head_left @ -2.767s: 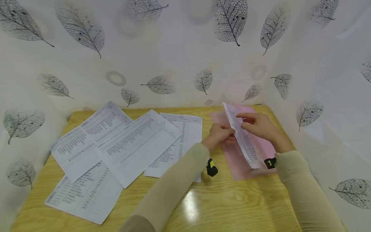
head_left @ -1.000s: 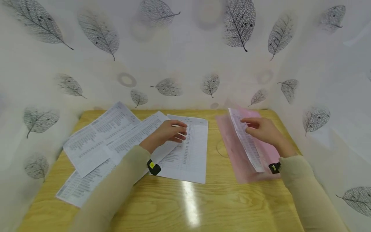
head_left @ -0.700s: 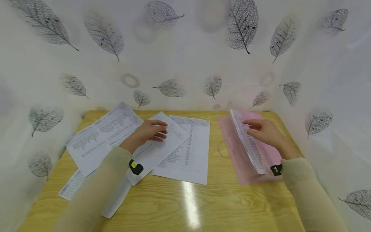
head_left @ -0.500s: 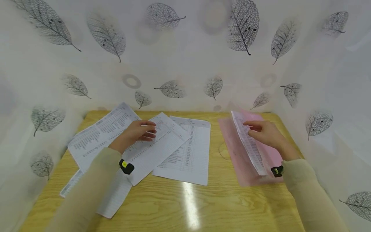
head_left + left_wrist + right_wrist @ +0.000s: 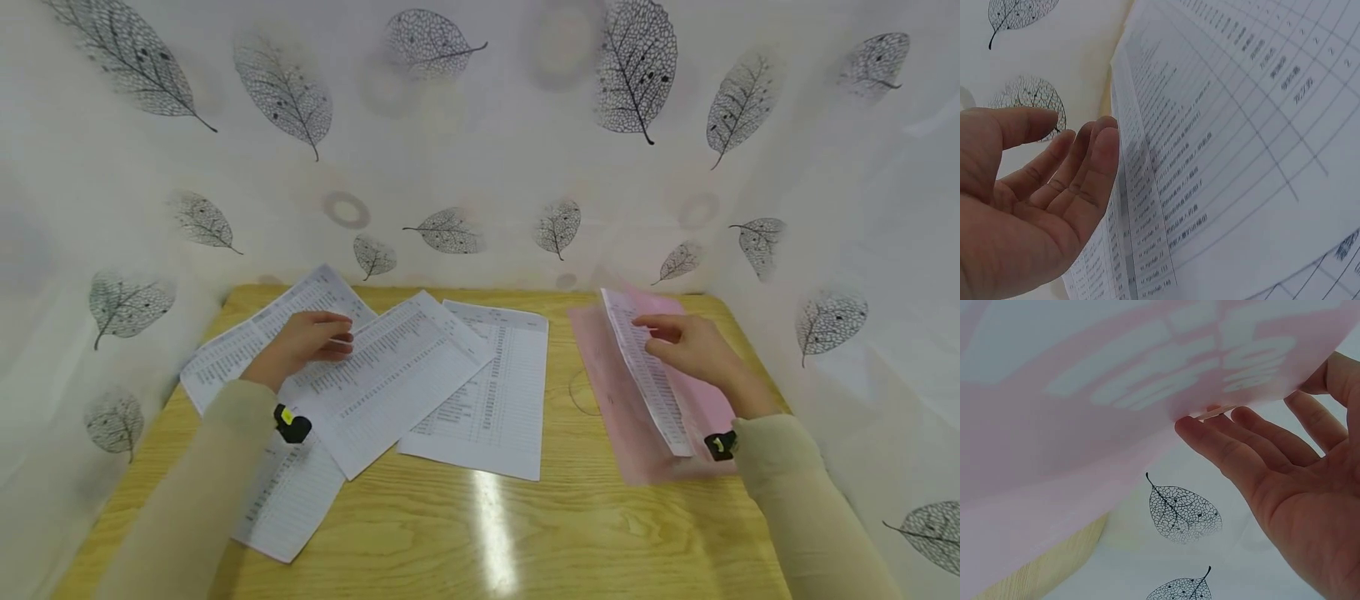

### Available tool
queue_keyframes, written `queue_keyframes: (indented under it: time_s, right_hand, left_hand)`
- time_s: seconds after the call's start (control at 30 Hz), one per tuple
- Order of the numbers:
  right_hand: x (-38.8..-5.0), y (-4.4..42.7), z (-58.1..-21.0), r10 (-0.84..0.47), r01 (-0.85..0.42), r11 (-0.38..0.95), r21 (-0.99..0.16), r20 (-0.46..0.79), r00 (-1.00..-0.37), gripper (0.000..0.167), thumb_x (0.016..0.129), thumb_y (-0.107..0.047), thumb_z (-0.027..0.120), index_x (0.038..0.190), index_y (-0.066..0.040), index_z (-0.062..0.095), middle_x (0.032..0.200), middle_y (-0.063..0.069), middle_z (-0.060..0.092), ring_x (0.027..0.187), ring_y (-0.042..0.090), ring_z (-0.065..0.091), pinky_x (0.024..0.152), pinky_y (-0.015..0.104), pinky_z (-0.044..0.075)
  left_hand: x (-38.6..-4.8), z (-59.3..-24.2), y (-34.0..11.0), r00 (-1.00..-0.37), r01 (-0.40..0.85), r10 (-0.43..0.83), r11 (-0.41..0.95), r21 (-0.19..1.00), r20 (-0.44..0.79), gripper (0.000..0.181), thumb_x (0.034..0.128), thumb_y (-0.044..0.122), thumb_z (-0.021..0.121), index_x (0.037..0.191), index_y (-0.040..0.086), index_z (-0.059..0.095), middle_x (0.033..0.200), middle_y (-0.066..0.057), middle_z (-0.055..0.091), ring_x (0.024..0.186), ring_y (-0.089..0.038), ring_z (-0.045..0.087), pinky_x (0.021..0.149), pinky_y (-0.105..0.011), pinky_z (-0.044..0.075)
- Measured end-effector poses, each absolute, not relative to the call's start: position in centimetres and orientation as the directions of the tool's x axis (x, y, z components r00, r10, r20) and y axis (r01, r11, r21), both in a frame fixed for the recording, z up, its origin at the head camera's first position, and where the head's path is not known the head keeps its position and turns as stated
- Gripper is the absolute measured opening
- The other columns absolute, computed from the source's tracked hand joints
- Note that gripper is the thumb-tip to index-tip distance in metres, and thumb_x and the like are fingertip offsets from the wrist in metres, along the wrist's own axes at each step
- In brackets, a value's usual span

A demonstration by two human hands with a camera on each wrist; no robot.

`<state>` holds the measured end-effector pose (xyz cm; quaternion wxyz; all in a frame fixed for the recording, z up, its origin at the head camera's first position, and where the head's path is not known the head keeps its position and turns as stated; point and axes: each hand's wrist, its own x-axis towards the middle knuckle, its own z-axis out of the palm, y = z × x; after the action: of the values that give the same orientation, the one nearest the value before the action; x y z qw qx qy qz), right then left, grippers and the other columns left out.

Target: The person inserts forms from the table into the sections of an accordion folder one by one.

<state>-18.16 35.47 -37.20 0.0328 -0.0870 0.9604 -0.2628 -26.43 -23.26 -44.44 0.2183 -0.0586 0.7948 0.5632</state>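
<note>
My left hand (image 5: 303, 343) hovers over the printed sheets on the left, holding nothing. In the left wrist view the same hand (image 5: 1041, 194) has loosely bent, parted fingers beside a sheet (image 5: 1254, 231). On the right, my right hand (image 5: 693, 354) grips the raised cover of a pink folder (image 5: 705, 400), and a narrow-looking printed paper (image 5: 648, 379) stands tilted inside. Seen from the right wrist, fingertips and thumb of my right hand (image 5: 1272, 469) lie at the edge of the pink cover (image 5: 1072, 444); part of the thumb is hidden behind it.
Several printed sheets overlap on the wooden table (image 5: 420, 533): one slanted on top (image 5: 397, 375), one upright at the middle (image 5: 502, 417), another at the lower left (image 5: 300, 508). A white curtain (image 5: 480, 150) with leaf prints hangs behind and at both sides.
My left hand has left the folder and moved left across the sheets. The right hand stays at the folder. The head view has shifted slightly.
</note>
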Motion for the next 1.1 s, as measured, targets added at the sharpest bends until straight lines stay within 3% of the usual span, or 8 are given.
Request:
queue_keyframes:
  time_s: [0.57, 0.77, 1.1]
  right_hand:
    - [-18.1, 35.4, -37.3, -0.187, -0.152, 0.847, -0.510, -0.016, -0.982, 0.042, 0.099, -0.016, 0.062, 0.139, -0.008, 0.068, 0.141, 0.024, 0.066, 0.120, 0.043, 0.070, 0.097, 0.049, 0.059]
    - [-18.1, 35.3, -37.2, -0.180, -0.142, 0.848, -0.511, -0.026, -0.983, 0.042, 0.099, -0.016, 0.061, 0.140, -0.008, 0.068, 0.141, 0.025, 0.066, 0.121, 0.043, 0.070, 0.097, 0.049, 0.059]
    - [-18.0, 35.1, -37.0, -0.176, -0.137, 0.850, -0.508, -0.029, -0.984, 0.042, 0.099, -0.016, 0.061, 0.140, -0.007, 0.067, 0.141, 0.026, 0.065, 0.121, 0.044, 0.069, 0.097, 0.050, 0.059]
  left_hand:
    - [-27.2, -45.3, -26.1, -0.918, -0.367, -0.059, 0.500, 0.785, -0.392, 0.053, 0.1089, 0.028, 0.053, 0.149, -0.006, 0.049, 0.114, -0.011, 0.071, 0.083, -0.006, 0.068, 0.076, -0.020, 0.062]
    - [-27.2, -45.0, -26.1, -0.922, -0.348, -0.045, 0.536, 0.769, -0.386, 0.051, 0.1088, 0.028, 0.053, 0.146, -0.006, 0.051, 0.121, -0.018, 0.071, 0.083, -0.006, 0.068, 0.076, -0.020, 0.062]
    - [-27.2, -45.2, -26.3, -0.906, -0.336, 0.027, 0.559, 0.758, -0.422, 0.053, 0.1082, 0.029, 0.055, 0.147, -0.006, 0.051, 0.114, -0.014, 0.076, 0.081, -0.008, 0.069, 0.072, -0.022, 0.060]
